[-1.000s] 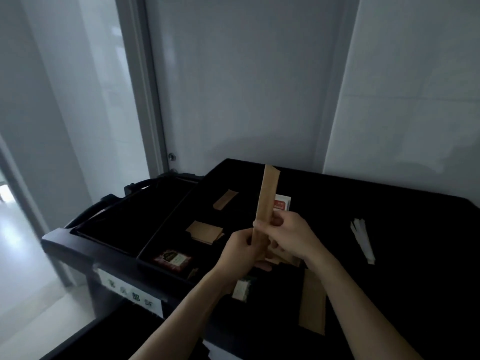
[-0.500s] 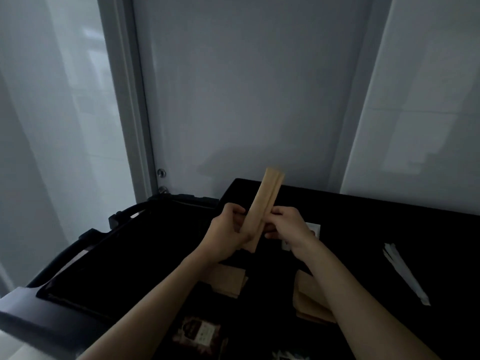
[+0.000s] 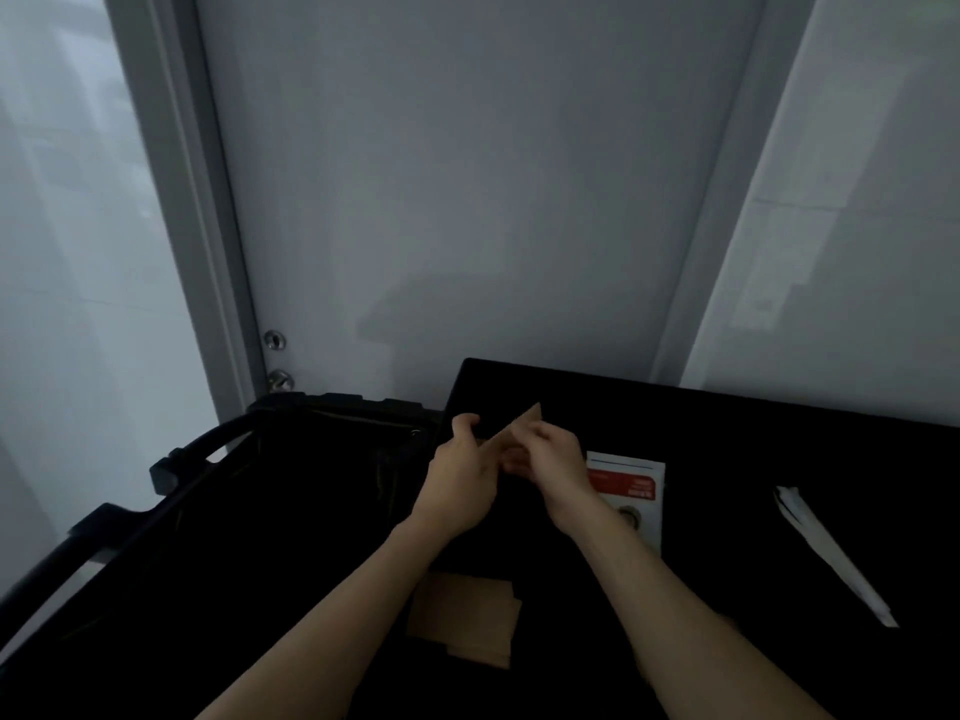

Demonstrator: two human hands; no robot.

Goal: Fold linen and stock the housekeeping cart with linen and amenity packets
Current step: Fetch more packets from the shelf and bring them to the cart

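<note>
Both hands hold one long brown paper amenity packet (image 3: 524, 417) over the black cart top (image 3: 727, 439). My left hand (image 3: 462, 470) grips its lower end and my right hand (image 3: 545, 459) pinches it just to the right; only the packet's tilted upper tip shows above the fingers. More brown packets (image 3: 467, 621) lie stacked in a cart compartment below my left forearm. A white and red packet (image 3: 631, 485) lies flat to the right of my right wrist.
A white plastic-wrapped strip (image 3: 826, 553) lies on the cart top at the right. The deep black bin (image 3: 249, 511) of the cart opens at the left, with a black handle (image 3: 192, 454) on its outer side. A closed grey door (image 3: 467, 200) stands right behind the cart.
The brown packet has come down from nearly upright to a low tilt between my hands. The view has moved closer, and both hands have shifted forward over the cart.
</note>
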